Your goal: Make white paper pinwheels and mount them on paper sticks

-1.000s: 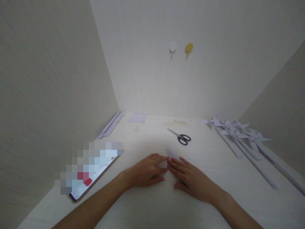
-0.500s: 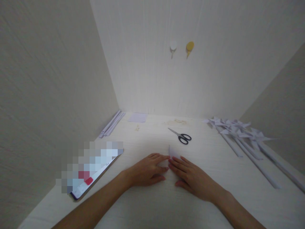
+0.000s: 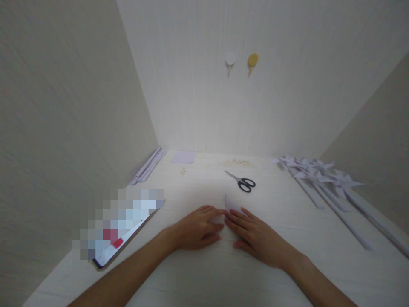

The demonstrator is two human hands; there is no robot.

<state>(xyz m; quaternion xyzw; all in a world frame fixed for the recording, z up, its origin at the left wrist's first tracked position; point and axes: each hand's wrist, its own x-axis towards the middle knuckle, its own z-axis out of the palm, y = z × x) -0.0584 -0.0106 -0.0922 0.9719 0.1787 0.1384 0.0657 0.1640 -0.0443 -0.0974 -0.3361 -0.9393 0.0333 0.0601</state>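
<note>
A small piece of folded white paper lies on the table, mostly covered by my right hand. That hand presses down on it with fingers stretched and flat. From the other side my left hand reaches in, its index fingertip at the paper's left edge and its thumb apart. The fingertips of both hands nearly meet. How the paper is folded under the fingers is hidden. Just beyond the hands lie scissors with black handles, blades pointing away to the left.
Several paper pinwheels on rolled paper sticks lie at the right. Rolled paper sticks and a square paper sheet rest at the back left. A partly blurred phone stands at the left. Two hooks are on the back wall.
The view has shifted very slightly. Both hands stay in the same place on the folded paper.
</note>
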